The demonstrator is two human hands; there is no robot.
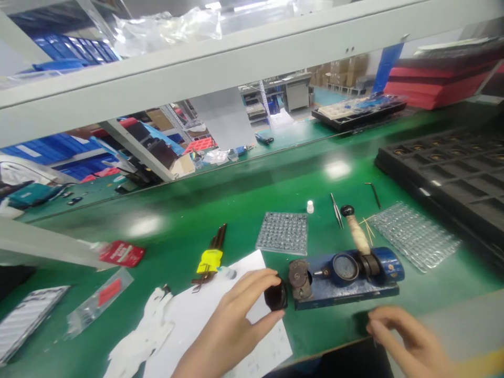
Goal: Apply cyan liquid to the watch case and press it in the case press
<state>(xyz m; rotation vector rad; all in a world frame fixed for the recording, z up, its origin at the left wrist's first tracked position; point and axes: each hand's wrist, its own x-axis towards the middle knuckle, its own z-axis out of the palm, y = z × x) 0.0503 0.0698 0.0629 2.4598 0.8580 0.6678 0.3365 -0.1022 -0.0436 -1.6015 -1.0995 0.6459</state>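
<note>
Left hand [236, 320] pinches a small black round part [276, 295] between thumb and fingers, just left of the blue press fixture [346, 281] on the green bench [177, 220]. Right hand [409, 341] hovers loosely curled and empty below the fixture. Behind the fixture lie tweezers [336, 211], a clear blister tray [282, 232] and a white cap [310, 206]; hex keys [211, 256] and paper [205, 310] sit to its left.

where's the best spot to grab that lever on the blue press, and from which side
Probably by the black knob at the top of the lever: it stands free above the blue press, leaning away. Come from above and the right, where the right hand is nearest.
</note>
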